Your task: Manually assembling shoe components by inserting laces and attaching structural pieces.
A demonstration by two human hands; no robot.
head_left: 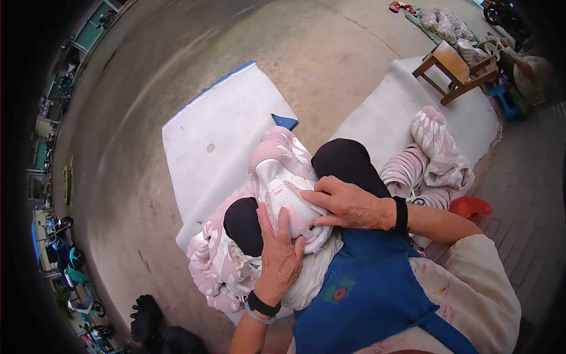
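Observation:
A pink and white shoe upper point(298, 203), with mesh and pale overlays, lies across my lap between my knees. My left hand point(280, 256) rests on its near left side, fingers stretched and spread over the mesh. From the right, my right hand point(356, 206) grips the upper's edge, its index finger lying along the mesh and the other fingers bent. Just beyond sits another pink and white part point(277, 147), seemingly joined to or stacked with this upper. A heap of similar uppers point(218, 265) lies by my left knee, partly hidden by it.
White sheets point(224, 118) cover the ground ahead and at right. More uppers point(439, 147) lie stacked by my right knee, near a red object point(470, 206). A wooden stool point(454, 68) stands far right beside a blue object point(506, 99). Parked scooters point(76, 277) line the left.

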